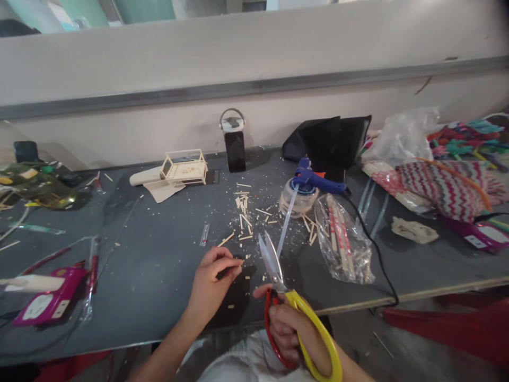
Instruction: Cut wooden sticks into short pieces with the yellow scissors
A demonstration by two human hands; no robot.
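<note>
My right hand [286, 323] is wrapped round scissors [274, 268] with one red and one yellow handle; the blades point away from me and stand slightly apart. Thumb and fingers of my left hand [217, 278] are pinched together, left of the blades. Whatever may be between those fingertips is too small to make out. Short cut wooden sticks [243, 212] and tiny pale chips lie scattered on the dark table beyond both hands. A blue glue gun [318, 181] rests on a round clear jar [296, 204], with a long translucent glue stick [287, 223] reaching toward the scissors.
A small wooden stick frame [185, 168] stands at the back left beside rolled paper [147, 176]. Behind the sticks is a phone [235, 152]. To the right lie a plastic bag of sticks [344, 244], a black cable [371, 239] and a patterned cloth [441, 185].
</note>
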